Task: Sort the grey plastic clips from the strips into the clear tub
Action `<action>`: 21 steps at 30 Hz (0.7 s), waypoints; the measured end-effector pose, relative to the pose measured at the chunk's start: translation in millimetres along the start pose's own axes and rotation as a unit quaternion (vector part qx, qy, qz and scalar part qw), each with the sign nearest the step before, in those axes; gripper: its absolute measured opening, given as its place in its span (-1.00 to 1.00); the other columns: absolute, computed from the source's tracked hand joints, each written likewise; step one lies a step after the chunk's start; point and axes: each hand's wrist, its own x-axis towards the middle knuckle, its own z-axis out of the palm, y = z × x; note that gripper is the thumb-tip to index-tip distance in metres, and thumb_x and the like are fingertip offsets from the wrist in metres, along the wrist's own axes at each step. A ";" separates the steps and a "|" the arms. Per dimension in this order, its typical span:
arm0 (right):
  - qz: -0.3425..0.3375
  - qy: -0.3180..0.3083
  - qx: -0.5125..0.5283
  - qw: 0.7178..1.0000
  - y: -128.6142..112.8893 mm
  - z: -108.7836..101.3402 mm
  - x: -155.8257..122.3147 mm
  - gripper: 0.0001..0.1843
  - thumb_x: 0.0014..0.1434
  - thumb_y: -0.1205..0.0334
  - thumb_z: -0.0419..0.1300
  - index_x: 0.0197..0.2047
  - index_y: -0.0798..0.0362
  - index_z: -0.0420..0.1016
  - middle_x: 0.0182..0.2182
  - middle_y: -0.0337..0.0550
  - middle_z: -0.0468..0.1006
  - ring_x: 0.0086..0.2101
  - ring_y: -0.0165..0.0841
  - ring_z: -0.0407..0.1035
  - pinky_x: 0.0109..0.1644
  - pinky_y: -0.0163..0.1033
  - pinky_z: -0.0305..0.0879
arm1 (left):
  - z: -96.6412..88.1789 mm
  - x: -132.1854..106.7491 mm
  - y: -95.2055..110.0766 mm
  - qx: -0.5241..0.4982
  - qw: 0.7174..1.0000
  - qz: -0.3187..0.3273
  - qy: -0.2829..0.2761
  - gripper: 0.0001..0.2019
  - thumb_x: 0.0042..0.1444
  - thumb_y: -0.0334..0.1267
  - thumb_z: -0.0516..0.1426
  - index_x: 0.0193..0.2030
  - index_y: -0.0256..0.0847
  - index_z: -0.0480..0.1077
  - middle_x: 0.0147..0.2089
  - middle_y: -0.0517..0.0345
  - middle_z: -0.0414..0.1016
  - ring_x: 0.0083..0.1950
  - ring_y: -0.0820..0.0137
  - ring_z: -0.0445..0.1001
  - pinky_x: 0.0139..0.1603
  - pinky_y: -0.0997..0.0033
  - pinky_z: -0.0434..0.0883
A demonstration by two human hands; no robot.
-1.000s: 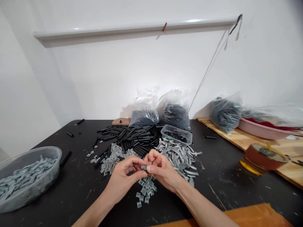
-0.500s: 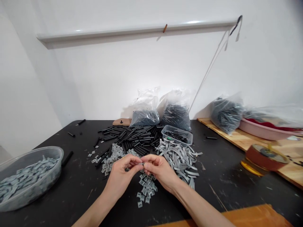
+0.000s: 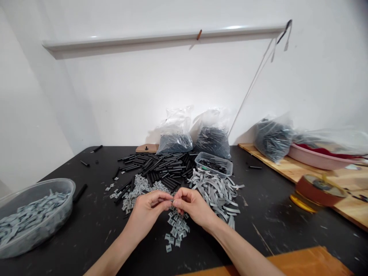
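Note:
My left hand (image 3: 148, 210) and my right hand (image 3: 193, 207) meet above the black table, and their fingertips pinch a small grey plastic clip (image 3: 172, 200) between them. Most of the clip is hidden by my fingers. Directly below my hands lies a scatter of similar grey clips (image 3: 177, 229). To the right of my right hand is a heap of grey plastic strips (image 3: 215, 193). Beyond my left hand, a band of joined grey clips (image 3: 138, 191) runs beside a pile of black plastic tubes (image 3: 156, 166).
A clear oval tub (image 3: 34, 218) of grey pieces stands at the left, and a small clear tub (image 3: 213, 164) of black pieces stands at the back. Several plastic bags of black tubes (image 3: 212, 140) lean by the wall. A pink basin (image 3: 317, 160) and a tape roll (image 3: 319, 191) are at right.
My hands have drawn slightly apart and lowered from their overlapped position, with the clip still between my fingertips. The view has shifted slightly.

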 end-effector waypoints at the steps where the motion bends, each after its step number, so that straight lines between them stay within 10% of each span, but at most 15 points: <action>1: 0.000 0.000 -0.008 1.000 0.2 -0.3 -0.3 -0.70 0.04 0.06 0.34 -0.40 0.12 0.40 -0.59 -0.33 0.32 -0.56 -0.52 0.17 -0.47 -0.38 0.05 | -0.2 0.1 0.4 0.002 1.000 0.001 -0.005 -0.88 0.10 -0.27 0.20 -0.25 -0.18 0.56 -0.33 0.13 0.59 -0.30 0.35 0.54 -0.23 0.42 0.46; 15: -0.032 0.017 -0.155 0.987 -7.9 -7.3 -3.2 -0.73 0.07 0.08 0.32 -0.34 0.08 0.38 -0.52 -0.29 0.35 -0.52 -0.47 0.17 -0.45 -0.36 0.07 | -6.0 -0.5 12.2 0.087 0.995 0.025 -0.037 -0.83 0.17 -0.16 0.13 -0.25 -0.18 0.49 -0.32 0.14 0.55 -0.27 0.36 0.51 -0.23 0.46 0.42; 17: -0.093 0.063 -0.283 0.953 -15.7 -23.3 -5.0 -0.84 0.16 0.18 0.24 -0.20 0.04 0.41 -0.38 -0.22 0.44 -0.38 -0.40 0.28 -0.32 -0.32 0.17 | -17.3 3.9 19.3 0.131 0.990 0.045 0.014 -0.83 0.16 -0.13 0.13 -0.25 -0.17 0.46 -0.35 0.15 0.53 -0.29 0.36 0.50 -0.25 0.47 0.42; 21: -0.107 0.142 -0.596 0.783 -21.8 -63.8 -8.2 -0.71 0.13 0.53 0.10 -0.18 0.02 0.49 -0.19 -0.08 0.46 -0.11 -0.24 0.25 -0.10 -0.22 0.16 | -78.9 5.6 41.7 0.218 0.961 0.042 0.168 -0.78 0.05 -0.05 0.16 -0.31 -0.17 0.42 -0.40 0.19 0.52 -0.34 0.35 0.49 -0.31 0.49 0.41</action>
